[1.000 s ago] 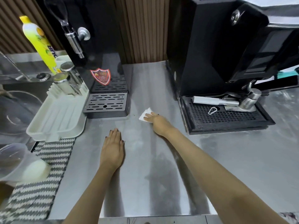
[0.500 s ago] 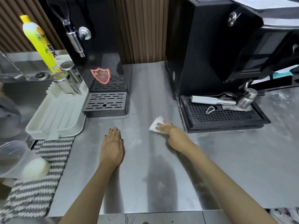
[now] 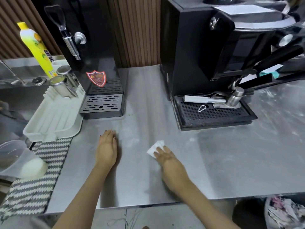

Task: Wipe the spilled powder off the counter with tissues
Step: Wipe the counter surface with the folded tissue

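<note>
Right hand point(image 3: 165, 156) presses tissue point(image 3: 155, 148) flat, grip seemingly wide; left hand point(image 3: 107, 150) flat on counter point(image 3: 222, 162).

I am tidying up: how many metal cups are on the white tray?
2. The nearer metal cup stands at the far end of the white tray; the second metal cup is just behind it, beside the black dispenser. More may be hidden.

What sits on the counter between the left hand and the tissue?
Nothing stands there: only bare steel counter with a faint whitish smear between the left hand and the tissue, in the head view.
</note>
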`<state>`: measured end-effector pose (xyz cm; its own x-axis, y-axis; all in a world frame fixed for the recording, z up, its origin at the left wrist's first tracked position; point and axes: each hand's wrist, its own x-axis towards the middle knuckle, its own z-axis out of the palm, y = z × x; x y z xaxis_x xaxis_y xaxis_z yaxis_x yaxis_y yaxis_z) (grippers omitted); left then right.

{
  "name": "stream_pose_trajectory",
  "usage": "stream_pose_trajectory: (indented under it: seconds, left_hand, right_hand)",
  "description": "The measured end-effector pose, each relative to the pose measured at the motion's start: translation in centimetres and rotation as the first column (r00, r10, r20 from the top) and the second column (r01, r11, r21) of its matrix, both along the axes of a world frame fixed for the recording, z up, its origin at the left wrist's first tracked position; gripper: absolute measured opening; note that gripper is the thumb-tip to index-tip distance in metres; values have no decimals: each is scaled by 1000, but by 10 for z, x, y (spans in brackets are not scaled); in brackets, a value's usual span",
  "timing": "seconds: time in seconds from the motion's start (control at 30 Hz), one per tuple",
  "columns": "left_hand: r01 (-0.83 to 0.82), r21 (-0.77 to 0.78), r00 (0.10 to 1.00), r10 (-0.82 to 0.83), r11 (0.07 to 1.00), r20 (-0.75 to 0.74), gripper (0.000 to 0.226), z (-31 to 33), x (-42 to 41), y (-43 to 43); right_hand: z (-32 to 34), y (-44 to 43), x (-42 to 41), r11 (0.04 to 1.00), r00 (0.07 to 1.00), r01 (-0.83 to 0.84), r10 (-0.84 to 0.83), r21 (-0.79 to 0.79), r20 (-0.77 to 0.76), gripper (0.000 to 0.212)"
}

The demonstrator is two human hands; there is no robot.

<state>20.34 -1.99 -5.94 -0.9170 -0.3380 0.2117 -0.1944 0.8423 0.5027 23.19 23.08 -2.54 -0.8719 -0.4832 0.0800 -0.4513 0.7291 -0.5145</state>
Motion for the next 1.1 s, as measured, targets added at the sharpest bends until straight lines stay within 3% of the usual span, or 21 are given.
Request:
stream_pose_trajectory:
  seconds: [0.07,0.13,0.23,0.4,0.57,0.67,0.73,0.8,0.87,0.93,1.0,1.1]
  left_hand:
    - [-19,77,999,22,997,-42,35,4,9,5]
    - [-41,138,999,43,990,-15,35,3,18,8]
    - [16,74,995,-23,997,92,36,-4,26,16]
    - [-3,-163,967,44,987,250,52,-9,31,38]
    - [-32,-149,953,75,988,293,53,-6,40,59]
    - [-17,-187,954,71,982,290,51,-8,45,59]
    - [-26,-186,958,77,982,277,50,-8,45,59]
    - [-35,-201,957,91,979,277,50,-10,43,60]
    - [-41,-218,956,102,975,276,50,-11,42,60]
    - [-39,-224,952,104,974,287,50,-12,42,61]
    - [-32,-235,952,101,972,289,50,-12,43,61]
    - [-34,-232,953,101,972,285,50,-9,43,63]
  right_hand:
    - [-7,-28,27,998,998,-38,41,45,-55,45]
    - [-18,-51,53,987,994,-101,105,122,-30,47]
    - [-29,-52,59,964,991,-135,134,227,23,49]
    - [-24,13,8,962,978,206,-210,182,6,60]
    - [-7,53,-20,886,890,433,-449,165,80,52]
    - [-6,2,5,958,953,273,-282,90,112,51]
    - [-13,-22,30,998,991,57,-61,36,118,69]
    - [-23,-20,34,999,992,-20,15,44,127,78]
    - [-29,4,18,998,996,51,-53,24,72,84]
    - [-32,41,-1,961,961,276,-276,11,-29,70]
    - [-34,87,-23,873,874,485,-485,58,-8,54]
    - [-23,121,-28,807,806,584,-589,86,56,53]
